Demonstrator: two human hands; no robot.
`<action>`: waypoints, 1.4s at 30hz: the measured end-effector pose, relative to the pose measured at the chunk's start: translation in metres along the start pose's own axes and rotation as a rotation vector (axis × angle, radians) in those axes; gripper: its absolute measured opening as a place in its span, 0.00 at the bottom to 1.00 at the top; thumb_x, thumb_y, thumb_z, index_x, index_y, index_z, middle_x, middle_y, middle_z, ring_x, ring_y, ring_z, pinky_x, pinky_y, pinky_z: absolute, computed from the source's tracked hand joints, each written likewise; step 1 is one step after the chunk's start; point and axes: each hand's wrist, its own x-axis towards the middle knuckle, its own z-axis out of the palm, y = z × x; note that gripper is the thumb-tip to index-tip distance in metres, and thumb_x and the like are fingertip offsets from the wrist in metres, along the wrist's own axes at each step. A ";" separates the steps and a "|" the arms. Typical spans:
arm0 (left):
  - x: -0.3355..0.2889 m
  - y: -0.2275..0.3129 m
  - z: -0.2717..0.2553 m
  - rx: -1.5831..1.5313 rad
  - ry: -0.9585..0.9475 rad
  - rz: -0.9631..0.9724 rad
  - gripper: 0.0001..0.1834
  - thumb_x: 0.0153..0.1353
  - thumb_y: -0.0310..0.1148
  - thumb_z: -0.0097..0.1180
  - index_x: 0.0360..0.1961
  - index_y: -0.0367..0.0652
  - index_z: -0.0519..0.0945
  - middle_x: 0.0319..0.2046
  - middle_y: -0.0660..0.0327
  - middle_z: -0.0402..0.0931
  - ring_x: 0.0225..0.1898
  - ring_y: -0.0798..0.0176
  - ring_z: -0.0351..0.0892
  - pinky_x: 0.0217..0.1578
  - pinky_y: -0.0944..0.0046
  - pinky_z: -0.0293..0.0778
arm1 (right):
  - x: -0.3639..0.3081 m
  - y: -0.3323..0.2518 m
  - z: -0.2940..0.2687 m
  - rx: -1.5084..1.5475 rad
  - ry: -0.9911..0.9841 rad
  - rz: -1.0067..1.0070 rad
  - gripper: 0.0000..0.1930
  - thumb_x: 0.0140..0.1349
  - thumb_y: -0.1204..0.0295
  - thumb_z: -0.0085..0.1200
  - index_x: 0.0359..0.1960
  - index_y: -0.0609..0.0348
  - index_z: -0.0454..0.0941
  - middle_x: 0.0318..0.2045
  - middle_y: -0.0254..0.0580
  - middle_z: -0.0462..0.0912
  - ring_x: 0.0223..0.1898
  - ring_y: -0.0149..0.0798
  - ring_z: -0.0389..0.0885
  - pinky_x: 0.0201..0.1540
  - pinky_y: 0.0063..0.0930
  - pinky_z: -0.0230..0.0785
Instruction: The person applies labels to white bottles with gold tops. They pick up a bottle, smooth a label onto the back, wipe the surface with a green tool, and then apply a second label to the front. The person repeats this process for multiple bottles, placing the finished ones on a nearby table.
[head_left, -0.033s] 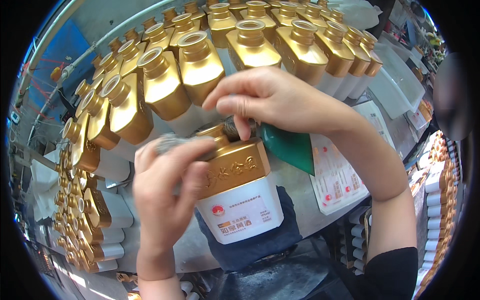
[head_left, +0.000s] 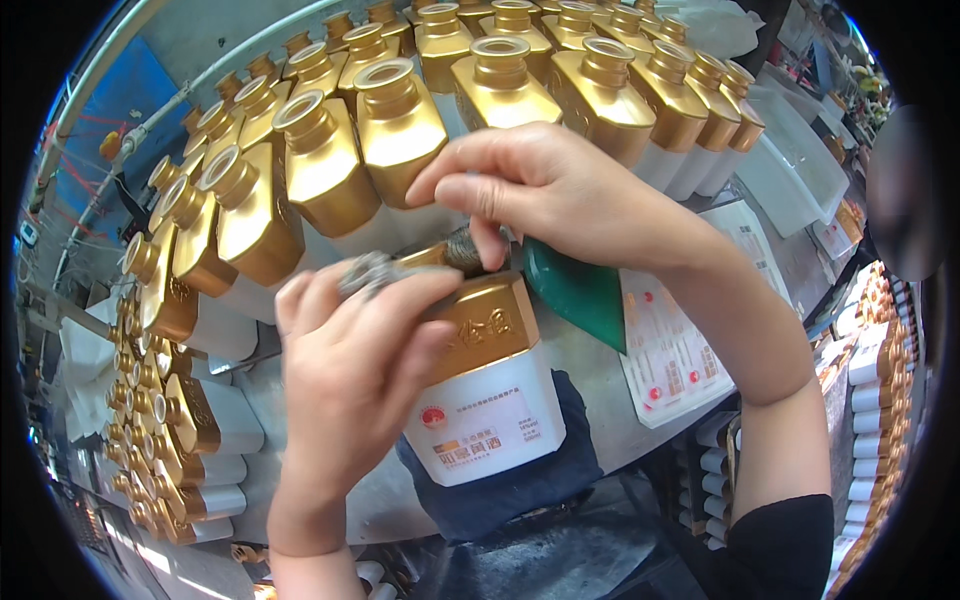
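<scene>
A bottle [head_left: 485, 415] with a white lower body and a gold shoulder lies tilted back on a folded dark blue cloth [head_left: 580, 425], its printed face toward me. My left hand [head_left: 355, 355] is closed on a crumpled grey rag [head_left: 372, 272] and passes over the gold shoulder, hiding part of its raised characters. Above the bottle's neck, my right hand [head_left: 530, 195] is bent with its fingers curled together; whatever they hold is hidden. A dark, rough-textured piece [head_left: 463, 252] shows behind the neck. Close to the right hand lies a green pointed plate [head_left: 572, 298].
Rows of gold-topped bottles [head_left: 320, 170] stand close behind my hands, and more bottles [head_left: 190, 415] stack at left. Printed label sheets [head_left: 680, 345] lie on the metal table [head_left: 385, 500] at right. Beyond them sits a clear plastic bin [head_left: 795, 165].
My left hand and the rag have slid slightly to the right over the gold shoulder, covering more raised characters. My right hand has barely moved.
</scene>
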 end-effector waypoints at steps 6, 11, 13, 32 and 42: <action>0.005 -0.006 0.009 0.116 -0.077 0.087 0.13 0.61 0.40 0.58 0.47 0.52 0.82 0.37 0.65 0.83 0.49 0.58 0.72 0.60 0.52 0.52 | -0.042 -0.008 -0.002 -0.082 0.124 0.059 0.12 0.69 0.70 0.47 0.43 0.66 0.79 0.18 0.34 0.77 0.22 0.24 0.76 0.28 0.21 0.68; -0.024 -0.023 0.006 -0.105 0.092 -0.122 0.10 0.63 0.31 0.54 0.41 0.43 0.84 0.35 0.61 0.82 0.45 0.60 0.75 0.58 0.55 0.58 | -0.082 0.004 -0.027 -0.038 0.181 0.205 0.11 0.68 0.71 0.49 0.45 0.66 0.78 0.19 0.28 0.75 0.23 0.20 0.74 0.27 0.15 0.65; -0.022 -0.022 0.010 -0.136 0.118 -0.169 0.10 0.64 0.31 0.54 0.41 0.42 0.84 0.35 0.61 0.82 0.43 0.60 0.75 0.57 0.57 0.60 | -0.082 0.005 -0.029 -0.015 0.182 0.197 0.11 0.68 0.71 0.49 0.45 0.66 0.78 0.19 0.28 0.74 0.23 0.20 0.73 0.27 0.15 0.65; -0.057 -0.031 -0.003 -0.299 0.228 -0.293 0.20 0.72 0.40 0.43 0.51 0.36 0.79 0.50 0.53 0.77 0.56 0.56 0.72 0.62 0.57 0.59 | 0.012 0.002 0.006 -0.689 -0.141 -0.201 0.13 0.60 0.59 0.57 0.35 0.55 0.84 0.31 0.42 0.85 0.35 0.45 0.83 0.38 0.38 0.73; -0.060 0.005 -0.009 -0.690 0.175 -0.101 0.23 0.75 0.40 0.37 0.54 0.30 0.74 0.50 0.48 0.76 0.51 0.54 0.77 0.53 0.56 0.73 | -0.090 -0.058 0.028 -0.663 -0.113 -0.121 0.16 0.58 0.48 0.54 0.36 0.40 0.87 0.33 0.30 0.86 0.39 0.39 0.83 0.39 0.36 0.73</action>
